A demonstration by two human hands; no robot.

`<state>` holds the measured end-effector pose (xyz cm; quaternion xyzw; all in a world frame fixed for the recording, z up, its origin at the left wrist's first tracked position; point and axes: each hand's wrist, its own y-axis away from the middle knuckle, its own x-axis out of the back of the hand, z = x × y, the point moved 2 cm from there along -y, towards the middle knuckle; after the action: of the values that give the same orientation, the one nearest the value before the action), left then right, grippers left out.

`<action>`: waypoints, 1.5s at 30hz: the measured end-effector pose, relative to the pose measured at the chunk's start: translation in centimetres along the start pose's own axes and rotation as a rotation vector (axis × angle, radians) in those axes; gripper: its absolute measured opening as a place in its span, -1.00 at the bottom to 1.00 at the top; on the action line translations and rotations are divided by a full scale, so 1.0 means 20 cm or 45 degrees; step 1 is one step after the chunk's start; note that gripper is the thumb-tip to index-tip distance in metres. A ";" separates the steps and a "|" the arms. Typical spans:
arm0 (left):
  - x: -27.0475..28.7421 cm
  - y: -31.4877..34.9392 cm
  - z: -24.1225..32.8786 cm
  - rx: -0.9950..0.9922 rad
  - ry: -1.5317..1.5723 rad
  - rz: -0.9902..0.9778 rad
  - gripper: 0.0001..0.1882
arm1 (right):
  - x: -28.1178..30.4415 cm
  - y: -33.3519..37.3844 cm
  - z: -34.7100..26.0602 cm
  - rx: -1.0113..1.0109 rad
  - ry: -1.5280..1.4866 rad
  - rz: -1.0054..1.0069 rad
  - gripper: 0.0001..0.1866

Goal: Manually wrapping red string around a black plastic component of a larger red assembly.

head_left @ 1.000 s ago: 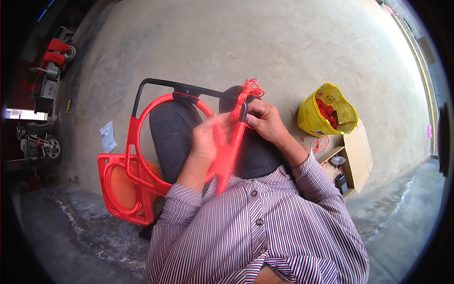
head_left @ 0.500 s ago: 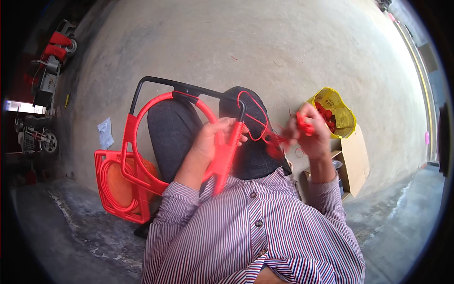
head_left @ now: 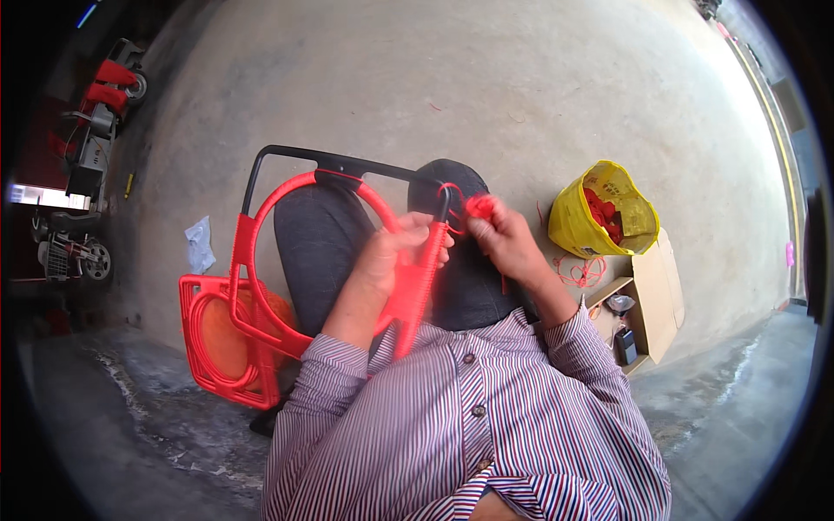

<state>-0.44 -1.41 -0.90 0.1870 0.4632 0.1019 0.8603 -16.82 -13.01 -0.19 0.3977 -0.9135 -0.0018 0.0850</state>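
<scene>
A square black frame (head_left: 382,168) with a round ring inside it rests across my knees, tilted. Red cord wraps the ring and most of the frame's sides; the top bar is bare black. My left hand (head_left: 382,256) is closed round the wrapped right side of the frame, just below its upper right corner. Close to that corner, my right hand (head_left: 506,243) pinches a small bundle of red cord (head_left: 479,207). A strand of the cord loops round the bare black corner, between the bundle and the wrapped part.
On the right stands a yellow bag (head_left: 575,217) holding red material. Loose red cord (head_left: 580,273) lies beside an open cardboard box (head_left: 658,295). At left, a red wrapped frame (head_left: 195,339) leans near an orange rounded thing (head_left: 271,314), with a pale packet (head_left: 200,247) beyond. Scooters (head_left: 95,152) stand far left.
My right hand has moved left with the cord bundle, from near the yellow bag to the frame's corner. The wide cord loop has drawn in. My left hand keeps its hold.
</scene>
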 end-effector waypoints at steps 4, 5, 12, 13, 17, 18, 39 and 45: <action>-0.02 0.00 0.01 -0.067 0.027 -0.022 -0.58 | 0.09 0.10 -0.17 -0.070 -0.155 -0.062 -0.91; -0.02 0.00 0.01 -0.071 0.031 -0.019 -0.58 | 0.14 0.15 -0.23 -0.105 -0.311 -0.113 -0.88; 0.03 -0.02 0.01 -0.037 0.068 -0.064 -0.62 | 0.33 0.33 -0.20 -0.132 -0.780 0.053 -0.79; 0.02 -0.02 0.01 -0.033 0.072 -0.093 -0.64 | 0.39 0.30 -0.15 -0.146 -0.899 0.176 -0.80; 0.06 -0.03 0.00 -0.023 0.005 0.030 -0.67 | 0.54 0.15 -0.02 -0.333 -0.515 0.552 -0.72; 0.06 -0.03 0.00 -0.014 0.011 0.027 -0.67 | 0.50 0.15 -0.04 -0.300 -0.457 0.573 -0.70; 0.02 0.00 -0.02 0.041 -0.039 -0.032 -0.67 | -0.06 -0.24 -0.17 0.211 -0.164 -0.120 -0.85; 0.04 0.01 0.01 0.002 0.065 0.010 -0.71 | 0.32 -0.07 -0.27 0.069 0.407 -0.193 -0.73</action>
<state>0.20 -0.89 -1.36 0.1869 0.4846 0.1096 0.8475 -19.27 -18.21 5.95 0.4627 -0.8556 0.0798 0.2179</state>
